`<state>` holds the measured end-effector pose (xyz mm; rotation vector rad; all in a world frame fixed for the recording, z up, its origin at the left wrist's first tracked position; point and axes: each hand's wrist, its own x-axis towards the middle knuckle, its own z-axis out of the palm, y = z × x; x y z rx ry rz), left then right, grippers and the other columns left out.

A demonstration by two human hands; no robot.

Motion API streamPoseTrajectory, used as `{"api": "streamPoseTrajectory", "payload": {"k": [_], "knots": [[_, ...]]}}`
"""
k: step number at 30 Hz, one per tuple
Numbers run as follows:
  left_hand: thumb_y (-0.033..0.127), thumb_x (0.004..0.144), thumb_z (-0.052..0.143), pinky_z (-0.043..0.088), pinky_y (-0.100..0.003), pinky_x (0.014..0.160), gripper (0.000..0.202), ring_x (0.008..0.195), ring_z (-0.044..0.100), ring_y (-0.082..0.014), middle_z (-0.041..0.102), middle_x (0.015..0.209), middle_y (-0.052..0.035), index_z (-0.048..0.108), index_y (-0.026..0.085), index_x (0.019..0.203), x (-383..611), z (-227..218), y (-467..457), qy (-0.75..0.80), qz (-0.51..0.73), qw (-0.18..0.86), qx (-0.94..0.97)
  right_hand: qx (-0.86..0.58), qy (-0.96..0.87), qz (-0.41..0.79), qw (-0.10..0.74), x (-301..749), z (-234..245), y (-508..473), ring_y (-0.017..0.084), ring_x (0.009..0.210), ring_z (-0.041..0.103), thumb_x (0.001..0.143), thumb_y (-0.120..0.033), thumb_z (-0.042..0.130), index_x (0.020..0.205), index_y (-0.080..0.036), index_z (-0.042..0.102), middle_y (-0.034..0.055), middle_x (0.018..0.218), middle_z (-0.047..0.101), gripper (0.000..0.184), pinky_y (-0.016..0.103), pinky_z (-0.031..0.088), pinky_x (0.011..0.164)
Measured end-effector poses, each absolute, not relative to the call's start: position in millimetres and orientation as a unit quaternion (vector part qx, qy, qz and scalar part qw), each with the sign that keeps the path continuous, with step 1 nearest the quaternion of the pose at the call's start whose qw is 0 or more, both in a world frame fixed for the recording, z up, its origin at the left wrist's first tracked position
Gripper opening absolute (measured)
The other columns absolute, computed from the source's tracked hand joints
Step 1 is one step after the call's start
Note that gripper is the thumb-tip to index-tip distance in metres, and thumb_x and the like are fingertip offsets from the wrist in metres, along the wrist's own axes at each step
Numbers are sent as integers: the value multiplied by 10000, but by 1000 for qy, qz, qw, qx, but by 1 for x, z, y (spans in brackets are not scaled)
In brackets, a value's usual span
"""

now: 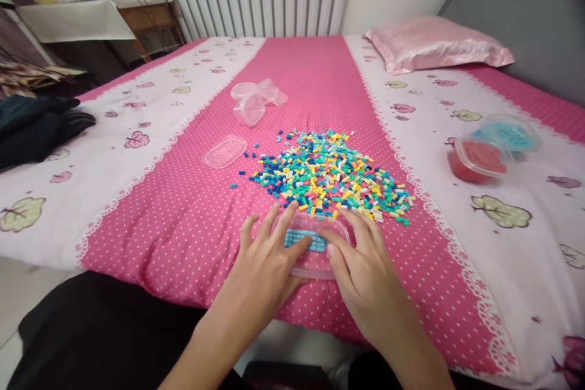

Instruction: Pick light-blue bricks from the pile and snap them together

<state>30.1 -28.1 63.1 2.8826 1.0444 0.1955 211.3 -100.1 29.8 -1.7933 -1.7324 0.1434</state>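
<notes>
A clear plastic container sits near the bed's front edge between my hands. In it, light blue toy bricks form a neat block of rows. My left hand spans the container's left side, thumb by the near rim and longer fingers spread at the far rim. Its index finger rests on the bricks. My right hand is at the right side, thumb and index finger closed at the bricks' right end, its other fingers over the rim. Just beyond lies a pile of small multicoloured toy bricks.
Farther left lie a clear lid and several clear containers. To the right stand a tub with red contents and one with blue contents. A pink pillow and dark clothing lie on the bed.
</notes>
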Motion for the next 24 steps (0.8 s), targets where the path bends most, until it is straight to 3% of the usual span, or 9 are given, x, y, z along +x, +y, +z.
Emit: {"api": "streamPoseTrajectory", "payload": {"k": [9, 16, 21, 24], "knots": [[255, 905, 767, 320, -729, 1164, 490, 1527, 372, -420, 345, 1691, -149, 636, 316, 1372, 30, 62, -29, 339, 62, 26, 938, -683, -665, 71, 293, 212, 35, -99, 380, 1478, 356, 1065, -263, 361, 1165, -192, 768, 181, 1515, 479, 425, 663, 378, 1191], [252, 927, 735, 328, -712, 1158, 496, 1528, 372, -410, 336, 1698, -140, 600, 314, 1400, 29, 60, -29, 339, 65, 20, 938, -683, -661, 80, 300, 211, 34, -101, 356, 1491, 343, 1070, -259, 360, 1235, -203, 735, 174, 1528, 462, 414, 643, 363, 1212], [209, 878, 754, 357, -694, 1140, 635, 1507, 393, -430, 338, 1679, -222, 509, 196, 1464, 28, 57, -29, 338, 59, 1, 939, -683, -658, 80, 305, 211, 33, -102, 330, 1476, 360, 1073, -256, 363, 1328, -219, 683, 155, 1513, 471, 411, 627, 368, 1213], [228, 881, 745, 365, -692, 1132, 587, 1509, 391, -423, 349, 1669, -237, 531, 177, 1425, 28, 56, -28, 336, 56, -6, 940, -684, -655, 81, 311, 211, 32, -102, 327, 1463, 368, 1076, -262, 357, 1328, -199, 665, 159, 1500, 480, 402, 625, 380, 1204]]}}
